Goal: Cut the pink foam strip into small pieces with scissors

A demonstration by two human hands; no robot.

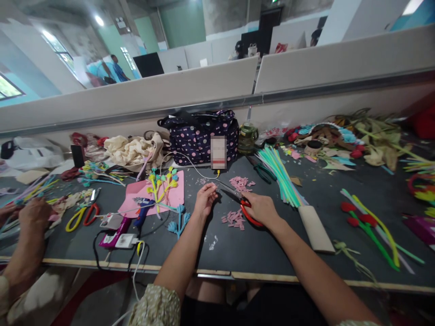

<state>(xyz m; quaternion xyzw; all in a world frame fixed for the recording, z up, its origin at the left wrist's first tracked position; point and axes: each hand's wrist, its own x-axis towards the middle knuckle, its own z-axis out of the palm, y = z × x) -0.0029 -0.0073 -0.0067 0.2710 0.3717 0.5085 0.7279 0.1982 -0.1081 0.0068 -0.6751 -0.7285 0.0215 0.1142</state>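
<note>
My right hand (pixel 261 207) grips a pair of red-handled scissors (pixel 249 215), its blades pointing left toward my other hand. The fingers of my left hand (pixel 205 199) are pinched together near the blade tips; whatever they hold is too small to make out. Small cut pink pieces lie in two piles on the dark table, one pile (pixel 240 183) beyond the scissors and one pile (pixel 234 219) nearer to me. To the left of my left forearm is a blue pipe-cleaner piece (pixel 179 222).
A blue glue gun (pixel 142 211) and yellow pipe-cleaner flowers (pixel 159 185) rest on a pink sheet (pixel 131 199). Left are a power strip (pixel 117 235), cables and other scissors (pixel 83 216). A polka-dot bag (pixel 193 136) stands behind; pipe cleaners (pixel 282 174) lie right. Another person's hand (pixel 34 215) works at far left.
</note>
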